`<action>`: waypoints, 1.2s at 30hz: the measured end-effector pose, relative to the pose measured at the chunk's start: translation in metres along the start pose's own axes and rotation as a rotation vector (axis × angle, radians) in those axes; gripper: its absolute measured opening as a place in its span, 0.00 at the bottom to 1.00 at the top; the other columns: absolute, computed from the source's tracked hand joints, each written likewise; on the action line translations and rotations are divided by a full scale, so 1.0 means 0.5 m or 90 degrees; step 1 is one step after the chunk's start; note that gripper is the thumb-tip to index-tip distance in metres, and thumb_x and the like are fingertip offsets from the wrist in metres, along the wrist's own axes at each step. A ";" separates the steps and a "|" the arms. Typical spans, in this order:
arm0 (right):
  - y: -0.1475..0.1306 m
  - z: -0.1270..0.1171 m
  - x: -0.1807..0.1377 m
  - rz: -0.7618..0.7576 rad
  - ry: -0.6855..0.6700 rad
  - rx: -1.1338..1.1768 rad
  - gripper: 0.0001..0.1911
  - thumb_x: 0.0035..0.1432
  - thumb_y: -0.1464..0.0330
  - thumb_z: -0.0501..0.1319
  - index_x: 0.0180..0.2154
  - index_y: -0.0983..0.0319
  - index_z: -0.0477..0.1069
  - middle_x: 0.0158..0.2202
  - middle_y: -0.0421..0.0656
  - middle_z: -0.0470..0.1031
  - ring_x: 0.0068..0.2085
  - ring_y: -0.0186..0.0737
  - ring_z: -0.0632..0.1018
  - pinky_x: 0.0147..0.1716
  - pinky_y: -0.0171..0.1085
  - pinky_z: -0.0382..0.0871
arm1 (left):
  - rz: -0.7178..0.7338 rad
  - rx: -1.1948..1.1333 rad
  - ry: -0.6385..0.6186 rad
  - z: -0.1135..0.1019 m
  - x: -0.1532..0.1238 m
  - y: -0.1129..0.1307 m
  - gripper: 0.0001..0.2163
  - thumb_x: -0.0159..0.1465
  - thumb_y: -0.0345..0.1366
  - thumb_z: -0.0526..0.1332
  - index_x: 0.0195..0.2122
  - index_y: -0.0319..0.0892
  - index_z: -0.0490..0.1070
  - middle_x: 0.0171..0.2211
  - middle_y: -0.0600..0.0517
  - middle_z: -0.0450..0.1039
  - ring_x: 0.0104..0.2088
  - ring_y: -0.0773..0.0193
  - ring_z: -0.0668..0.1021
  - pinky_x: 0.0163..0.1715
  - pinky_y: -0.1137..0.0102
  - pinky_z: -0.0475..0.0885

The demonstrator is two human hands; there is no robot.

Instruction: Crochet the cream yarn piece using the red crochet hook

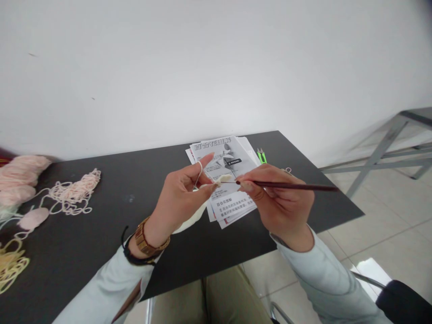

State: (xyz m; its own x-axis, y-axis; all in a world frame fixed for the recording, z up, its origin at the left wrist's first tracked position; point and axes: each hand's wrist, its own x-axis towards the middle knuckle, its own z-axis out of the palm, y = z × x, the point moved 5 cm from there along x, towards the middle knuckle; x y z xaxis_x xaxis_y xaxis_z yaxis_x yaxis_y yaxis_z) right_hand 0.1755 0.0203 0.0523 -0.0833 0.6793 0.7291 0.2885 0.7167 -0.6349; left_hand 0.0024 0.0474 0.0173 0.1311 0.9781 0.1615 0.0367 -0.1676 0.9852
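My left hand [185, 191] pinches a small cream crochet piece [225, 178] between thumb and fingertips, and a strand of yarn [200, 171] loops round its raised index finger. In my right hand [281, 202] is a crochet hook [293, 185] with a dark reddish-brown handle, gripped like a pen. Its thin metal tip points left and meets the crochet piece. Beneath my left hand a pale cream shape [191, 220] shows in part; what it is I cannot tell. Printed pattern sheets [236, 209] lie stacked under both hands.
Green thread snips [262, 156] lie beside the sheets on the black table [111, 252]. At the left are pink yarn skeins [22, 177], a tangle of pale pink yarn [76, 191] and yellow yarn [11, 265]. A white wall stands behind; a metal-framed table [374, 155] is at the right.
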 end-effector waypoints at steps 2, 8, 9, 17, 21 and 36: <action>0.013 -0.004 0.014 0.069 -0.013 0.038 0.04 0.57 0.70 0.65 0.31 0.60 0.78 0.27 0.41 0.78 0.27 0.35 0.77 0.23 0.33 0.70 | -0.021 -0.031 -0.023 0.002 0.000 -0.002 0.07 0.54 0.28 0.68 0.21 0.42 0.73 0.29 0.45 0.78 0.65 0.48 0.63 0.52 0.60 0.67; 0.091 0.026 0.032 0.349 -0.049 0.350 0.09 0.53 0.63 0.69 0.27 0.62 0.78 0.19 0.37 0.73 0.17 0.29 0.72 0.15 0.29 0.69 | -0.034 -0.093 -0.030 -0.001 -0.002 -0.010 0.07 0.54 0.27 0.68 0.22 0.41 0.74 0.34 0.44 0.80 0.66 0.50 0.62 0.53 0.63 0.67; 0.106 0.036 0.027 0.406 -0.046 0.404 0.10 0.51 0.62 0.70 0.26 0.62 0.78 0.19 0.37 0.73 0.17 0.28 0.71 0.15 0.28 0.70 | -0.028 -0.098 -0.022 -0.001 -0.002 -0.011 0.07 0.54 0.28 0.68 0.22 0.42 0.74 0.33 0.45 0.80 0.66 0.51 0.62 0.53 0.63 0.66; 0.149 0.092 -0.016 0.584 -0.047 0.604 0.11 0.47 0.64 0.72 0.31 0.64 0.77 0.18 0.33 0.72 0.17 0.25 0.71 0.17 0.25 0.74 | -0.028 -0.110 0.044 -0.004 -0.003 -0.016 0.05 0.52 0.28 0.70 0.23 0.41 0.76 0.27 0.48 0.75 0.58 0.48 0.71 0.48 0.63 0.69; 0.147 0.097 -0.017 0.563 -0.015 0.615 0.10 0.47 0.66 0.72 0.30 0.62 0.75 0.19 0.33 0.73 0.16 0.26 0.72 0.16 0.24 0.73 | -0.019 -0.016 0.038 -0.014 0.000 -0.012 0.05 0.54 0.32 0.69 0.33 0.42 0.80 0.35 0.47 0.77 0.46 0.54 0.76 0.44 0.65 0.70; 0.152 0.109 -0.030 0.567 -0.019 0.654 0.12 0.48 0.62 0.72 0.32 0.63 0.77 0.22 0.38 0.79 0.21 0.30 0.79 0.21 0.26 0.77 | 0.003 -0.110 0.134 -0.015 -0.002 -0.012 0.26 0.49 0.28 0.72 0.51 0.47 0.76 0.27 0.58 0.75 0.32 0.68 0.75 0.39 0.72 0.72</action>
State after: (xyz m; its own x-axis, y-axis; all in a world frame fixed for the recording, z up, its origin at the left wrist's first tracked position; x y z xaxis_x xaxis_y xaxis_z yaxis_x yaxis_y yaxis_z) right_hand 0.1466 0.0732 -0.0207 -0.2681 0.9632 -0.0214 -0.5790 -0.1789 -0.7954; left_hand -0.0052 0.0486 0.0117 -0.0788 0.9845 0.1568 -0.1360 -0.1665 0.9766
